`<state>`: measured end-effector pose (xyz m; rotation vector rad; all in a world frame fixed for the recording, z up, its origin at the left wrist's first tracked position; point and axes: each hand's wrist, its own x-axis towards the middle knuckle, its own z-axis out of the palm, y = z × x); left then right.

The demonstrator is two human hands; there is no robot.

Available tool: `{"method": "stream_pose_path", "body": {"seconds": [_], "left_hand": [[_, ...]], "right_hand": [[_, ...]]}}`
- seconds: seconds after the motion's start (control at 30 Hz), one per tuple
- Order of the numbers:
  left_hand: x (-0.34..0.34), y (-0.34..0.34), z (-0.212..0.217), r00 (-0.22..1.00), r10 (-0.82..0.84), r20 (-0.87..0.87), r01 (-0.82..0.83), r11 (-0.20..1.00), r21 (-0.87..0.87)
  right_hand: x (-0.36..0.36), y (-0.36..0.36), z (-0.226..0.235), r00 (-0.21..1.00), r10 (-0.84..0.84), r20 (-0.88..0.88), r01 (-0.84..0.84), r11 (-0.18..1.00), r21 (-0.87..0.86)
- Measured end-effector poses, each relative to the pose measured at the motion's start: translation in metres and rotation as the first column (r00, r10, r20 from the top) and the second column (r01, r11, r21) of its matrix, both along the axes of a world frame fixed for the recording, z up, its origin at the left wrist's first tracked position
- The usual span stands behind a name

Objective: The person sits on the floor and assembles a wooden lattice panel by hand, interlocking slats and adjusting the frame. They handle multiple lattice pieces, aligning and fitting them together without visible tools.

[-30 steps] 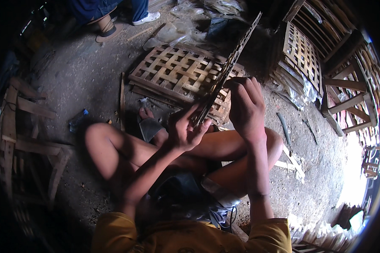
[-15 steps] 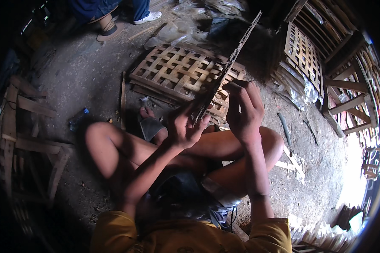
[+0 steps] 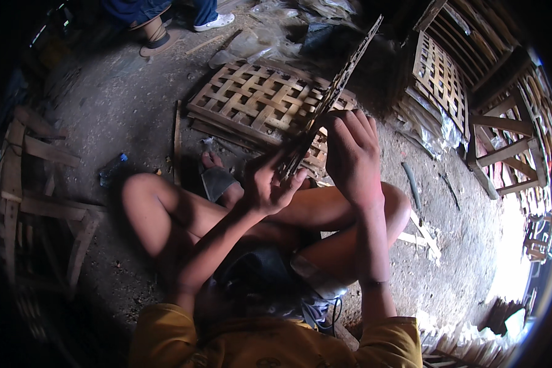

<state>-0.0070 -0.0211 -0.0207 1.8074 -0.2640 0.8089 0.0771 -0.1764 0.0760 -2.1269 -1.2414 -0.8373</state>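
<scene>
Held up before me is a thin woven wooden panel [image 3: 347, 75], seen almost edge-on and slanting up to the right. My left hand [image 3: 271, 189] grips its near lower end, thumb on the right side and fingers mostly hidden behind. My right hand [image 3: 354, 158] is at the panel's right side, midway along, with fingers bent and pressed together against it. Whatever those fingertips pinch is hidden by the back of the hand. Beyond the hands, a stack of woven wood-strip panels [image 3: 249, 92] lies on the floor, its top one an open lattice.
More lattice panels [image 3: 438, 76] are piled at the right beside a wooden frame [image 3: 509, 147]. A wooden stool-like frame [image 3: 49, 205] stands at the left. Crumpled plastic sheeting [image 3: 257, 43] lies at the back, near another person's white shoe [image 3: 214, 23]. Loose wood strips [image 3: 426, 236] lie right of my knee.
My right hand has turned and moved slightly up and left, its fingers closing in against the panel. The left hand and the panel have hardly moved.
</scene>
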Motion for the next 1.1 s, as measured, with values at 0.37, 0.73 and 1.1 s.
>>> {"method": "stream_pose_path", "body": {"seconds": [0.37,0.73,1.1], "left_hand": [[0.002,-0.001,0.011,1.0,-0.013,0.014,0.013,1.0,-0.027],[0.002,0.006,0.006,0.998,0.017,0.056,-0.024,0.992,0.123],[-0.002,0.007,0.009,0.999,-0.027,-0.032,0.028,0.999,0.037]], "right_hand": [[-0.003,0.006,-0.015,0.964,0.166,-0.205,-0.138,0.98,0.144],[-0.011,-0.001,-0.001,0.903,0.303,-0.304,-0.251,0.947,0.2],[-0.006,-0.013,0.007,0.844,0.248,-0.476,-0.223,0.969,0.108]]}}
